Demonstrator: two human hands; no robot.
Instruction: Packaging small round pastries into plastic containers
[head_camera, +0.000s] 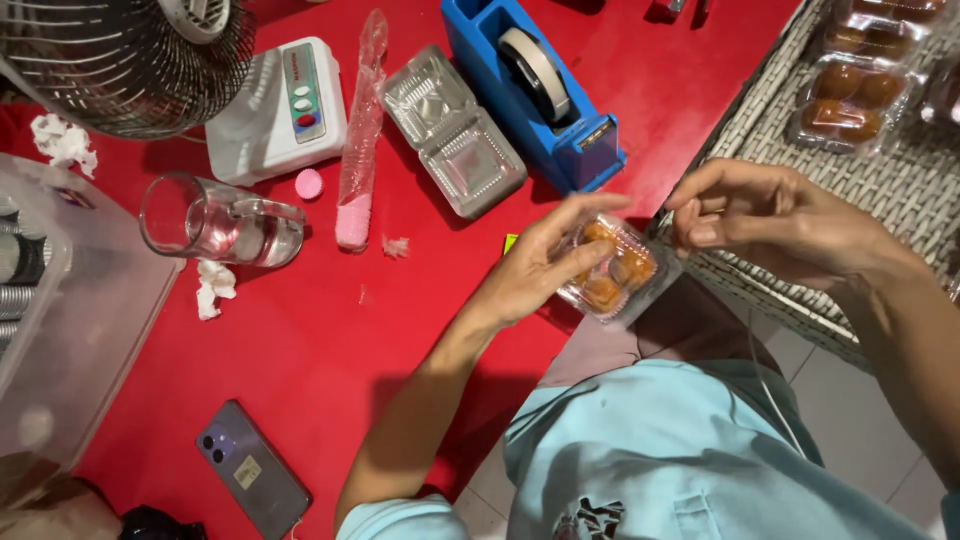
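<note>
The left hand (535, 265) is cradling a small clear plastic clamshell box of golden-brown pastries (612, 268) from below and the side, fingers wrapped round its near edge, holding it in the air just over the edge of the red table (330, 340), near the grey woven wicker tray (900, 190). The right hand (770, 220) is hovering just beside the box's far corner, thumb and fingertips pinched together; whether something thin such as a strip of tape is between them is too small to tell. To seal well, the left hand should probably be keeping the lid pressed flat while the right is working the seam. The blue tape dispenser (540, 85) is sitting close by, beside an empty open clamshell (452, 130)
</note>
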